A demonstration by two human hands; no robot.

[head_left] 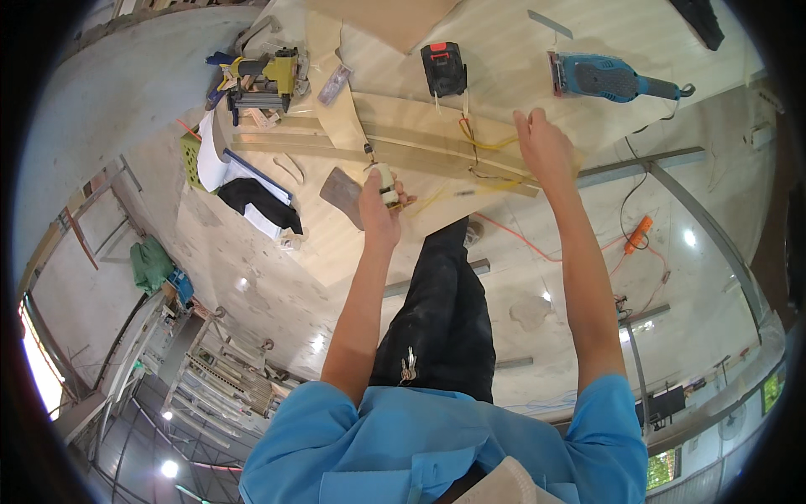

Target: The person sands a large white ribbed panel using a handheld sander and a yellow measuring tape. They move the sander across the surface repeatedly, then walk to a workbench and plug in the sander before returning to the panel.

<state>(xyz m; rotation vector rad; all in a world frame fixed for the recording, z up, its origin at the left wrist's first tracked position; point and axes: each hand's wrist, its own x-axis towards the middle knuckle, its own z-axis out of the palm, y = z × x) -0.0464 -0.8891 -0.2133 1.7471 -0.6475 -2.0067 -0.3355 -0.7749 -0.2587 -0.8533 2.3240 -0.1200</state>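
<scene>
My left hand [383,210] is closed around a small cream-coloured handheld tool [385,183] with a dark, narrow tip pointing away from me. Thin yellow wire [432,198], partly smeared, trails rightward from it over the table edge. Farther right, my right hand [546,149] is raised with bent fingers drawn together; what they hold, if anything, cannot be made out. Yellow and dark wires [478,141] run between that hand and a black and red battery pack [443,70]. Left of my left hand lies a brown-grey curved sheet [342,196].
Long thin wood strips [294,134] cross the pale tabletop [495,34]. A blue power sander [613,77] lies far right, an olive nail gun [273,77] far left. Near it are a black cloth [259,202] and a green basket [190,160]. An orange cord connector [639,234] is on the floor.
</scene>
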